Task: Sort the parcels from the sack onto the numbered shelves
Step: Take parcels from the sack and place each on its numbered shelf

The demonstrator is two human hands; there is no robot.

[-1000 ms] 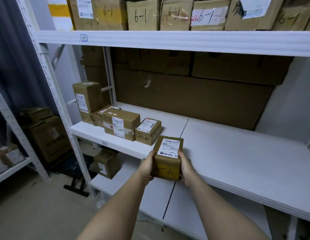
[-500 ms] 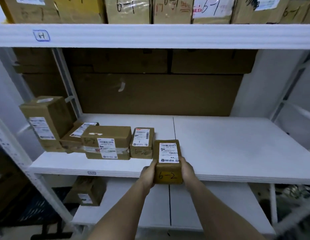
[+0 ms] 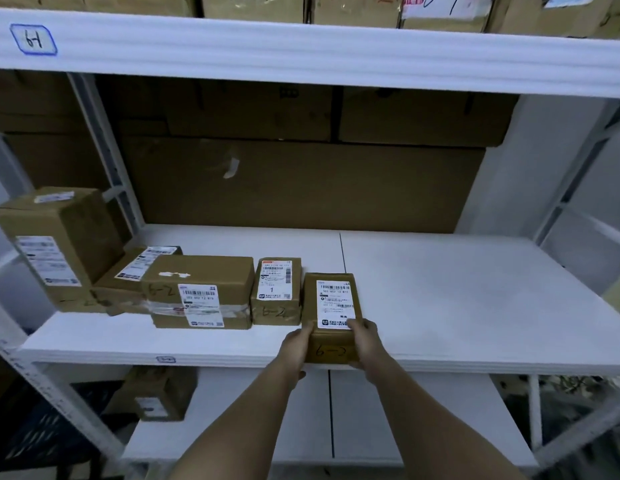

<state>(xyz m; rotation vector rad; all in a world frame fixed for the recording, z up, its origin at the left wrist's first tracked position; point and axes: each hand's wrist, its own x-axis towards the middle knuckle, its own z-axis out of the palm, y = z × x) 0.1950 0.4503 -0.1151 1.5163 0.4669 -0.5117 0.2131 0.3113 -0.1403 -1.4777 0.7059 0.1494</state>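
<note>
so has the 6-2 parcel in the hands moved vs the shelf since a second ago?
Yes. The held parcel went forward onto the middle shelf, beside the row's rightmost box.

The parcel marked 6-2 (image 3: pixel 333 313), held off the front edge a second ago, now lies flat on the white middle shelf (image 3: pixel 457 299), its far end pushed in just beside the small 6-2 box (image 3: pixel 276 291). The left hand (image 3: pixel 296 344) and right hand (image 3: pixel 365 341) are further forward, gripping its near end at the shelf edge. The camera now faces the shelf squarely and from nearer.
</note>
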